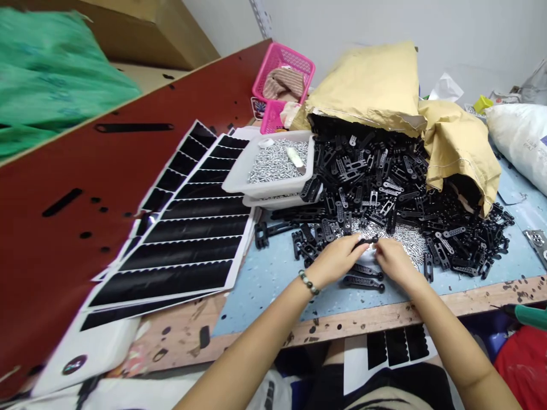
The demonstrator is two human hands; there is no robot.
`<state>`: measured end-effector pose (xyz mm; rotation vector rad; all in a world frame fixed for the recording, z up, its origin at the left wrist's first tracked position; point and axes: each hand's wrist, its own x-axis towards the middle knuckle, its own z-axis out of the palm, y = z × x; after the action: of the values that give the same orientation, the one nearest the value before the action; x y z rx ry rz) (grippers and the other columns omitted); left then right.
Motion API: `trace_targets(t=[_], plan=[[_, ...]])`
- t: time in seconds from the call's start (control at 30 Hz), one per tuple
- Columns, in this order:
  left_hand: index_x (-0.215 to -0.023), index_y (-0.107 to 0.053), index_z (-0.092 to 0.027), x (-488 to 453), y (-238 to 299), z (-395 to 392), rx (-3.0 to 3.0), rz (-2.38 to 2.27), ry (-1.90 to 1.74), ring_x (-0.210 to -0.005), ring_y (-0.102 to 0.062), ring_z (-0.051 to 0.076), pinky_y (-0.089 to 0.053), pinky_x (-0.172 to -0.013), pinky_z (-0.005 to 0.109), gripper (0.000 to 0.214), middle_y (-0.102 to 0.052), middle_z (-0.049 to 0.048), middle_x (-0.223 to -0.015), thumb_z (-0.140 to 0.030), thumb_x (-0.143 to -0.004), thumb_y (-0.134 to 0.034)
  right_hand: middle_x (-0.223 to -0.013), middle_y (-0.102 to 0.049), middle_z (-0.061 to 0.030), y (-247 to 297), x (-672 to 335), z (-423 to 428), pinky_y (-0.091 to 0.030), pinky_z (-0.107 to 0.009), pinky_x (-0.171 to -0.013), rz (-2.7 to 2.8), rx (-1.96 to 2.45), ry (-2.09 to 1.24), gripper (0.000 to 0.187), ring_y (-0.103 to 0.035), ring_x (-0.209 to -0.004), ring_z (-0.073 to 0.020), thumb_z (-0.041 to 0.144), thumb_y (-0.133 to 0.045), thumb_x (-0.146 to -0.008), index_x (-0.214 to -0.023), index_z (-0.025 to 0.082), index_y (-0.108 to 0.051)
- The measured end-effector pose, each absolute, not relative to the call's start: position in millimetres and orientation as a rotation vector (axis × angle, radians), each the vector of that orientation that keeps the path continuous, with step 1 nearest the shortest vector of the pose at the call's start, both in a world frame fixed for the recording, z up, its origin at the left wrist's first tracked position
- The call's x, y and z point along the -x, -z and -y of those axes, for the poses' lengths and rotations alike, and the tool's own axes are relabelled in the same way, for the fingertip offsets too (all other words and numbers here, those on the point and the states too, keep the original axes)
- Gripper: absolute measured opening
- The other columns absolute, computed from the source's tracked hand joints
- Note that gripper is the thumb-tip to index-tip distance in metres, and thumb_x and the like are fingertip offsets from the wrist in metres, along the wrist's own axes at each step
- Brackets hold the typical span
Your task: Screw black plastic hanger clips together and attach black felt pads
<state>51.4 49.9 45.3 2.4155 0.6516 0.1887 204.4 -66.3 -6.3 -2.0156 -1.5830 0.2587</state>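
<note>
While the two hands were positioned over the front half of the worktop [465, 299], a black part [366, 241] was located between them. All directions below were taken from this part, with 12 o'clock pointing away from the person.

The left hand [335, 261], at 8 o'clock, gripped the part between thumb and fingers; a bead bracelet [308, 282] encircled that wrist. The right hand [395, 261], at 4 o'clock, had its fingertips narrowed together at the near end of the part. Whether these fingertips also held a pin could not be told.

Two loose parts [364, 283] lay side by side at 6 o'clock, on the blue mat [265, 296], just beneath the hands. Loose metal pins [412, 242] were spread at 2 to 3 o'clock, next to the right hand. The pile [376, 165] of black parts extended from 11 to 3 o'clock.

A large paper sack [367, 80] rested at 12 o'clock, its mouth toward the pile. A smaller sack [459, 142] stood between 1 and 2 o'clock. At 10 to 11 o'clock, a white tub [237, 175] contained more pins, with a pale tool [294, 156] lying on them. A pink basket [258, 85] holding cloth was placed at 11 o'clock. Sheets [192, 230] bearing black strips overlapped at 9 to 10 o'clock. A green-handled tool [530, 316] projected into view at 4 o'clock.
</note>
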Motion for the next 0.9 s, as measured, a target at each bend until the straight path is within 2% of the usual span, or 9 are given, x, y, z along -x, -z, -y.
trace_targets(t=[0.13,0.3,0.47,0.7,0.83,0.9], plan=[[-0.076,-0.055,-0.02,-52.1,-36.7,-40.8,-2.481,-0.524,0.002,-0.074,-0.059,0.022,-0.04,-0.071,0.031,0.029,-0.063,0.0046,-0.077,-0.039,-0.092,-0.04,-0.104,-0.061,-0.0115,3.9,-225.3,73.5,-0.042,-0.037,-0.085,1.288,1.989,0.067,0.023,-0.053,-0.096,-0.0233,0.021,-0.044,-0.091,-0.109,0.017,-0.057],[-0.077,-0.056,-0.02,-43.9,-25.3,-40.0,-2.452,-0.469,0.018,-0.073,-0.058,0.02,-0.04,-0.071,0.03,0.026,-0.062,0.0034,-0.075,-0.038,-0.091,-0.043,-0.085,-0.062,-0.007,14.6,-208.3,74.8,-0.039,-0.035,-0.075,1.684,2.085,-0.022,0.017,-0.051,-0.084,-0.0229,0.02,-0.048,-0.09,-0.086,0.021,-0.065],[-0.079,-0.053,-0.02,-44.3,-21.2,-49.7,-2.309,-0.632,-0.253,-0.08,-0.055,0.019,-0.042,-0.075,0.03,0.026,-0.059,0.0036,-0.083,-0.038,-0.091,-0.039,-0.081,-0.061,-0.0056,23.4,-192.6,74.0,-0.038,-0.035,-0.074,1.72,2.107,-0.08,0.015,-0.051,-0.084,-0.0228,0.022,-0.052,-0.089,-0.079,0.021,-0.064],[-0.076,-0.056,-0.018,-52.6,-15.8,-56.5,-2.271,-0.634,-0.341,-0.084,-0.054,0.019,-0.044,-0.082,0.033,0.023,-0.053,0.0042,-0.084,-0.031,-0.089,-0.04,-0.09,-0.06,-0.0071,25.4,-194.2,80.6,-0.041,-0.036,-0.077,1.59,2.044,-0.112,0.014,-0.051,-0.087,-0.023,0.024,-0.051,-0.089,-0.092,0.022,-0.065],[-0.097,-0.06,-0.019,-52.0,-12.8,-57.3,-2.212,-0.612,-0.367,-0.097,-0.055,0.021,-0.043,-0.091,0.036,0.022,-0.06,0.0056,-0.099,-0.032,-0.089,-0.044,-0.083,-0.06,-0.0064,24.7,-189.5,78.8,-0.042,-0.036,-0.077,1.621,1.992,-0.169,0.015,-0.052,-0.085,-0.0229,0.024,-0.052,-0.088,-0.086,0.022,-0.066],[-0.106,-0.059,-0.02,-52.4,-11.2,-56.2,-2.196,-0.579,-0.355,-0.101,-0.055,0.021,-0.042,-0.093,0.036,0.024,-0.061,0.0056,-0.105,-0.03,-0.088,-0.046,-0.087,-0.06,-0.0066,23.0,-192.5,82.6,-0.044,-0.036,-0.078,1.507,1.931,-0.185,0.016,-0.054,-0.087,-0.0219,0.025,-0.05,-0.089,-0.091,0.022,-0.065]])
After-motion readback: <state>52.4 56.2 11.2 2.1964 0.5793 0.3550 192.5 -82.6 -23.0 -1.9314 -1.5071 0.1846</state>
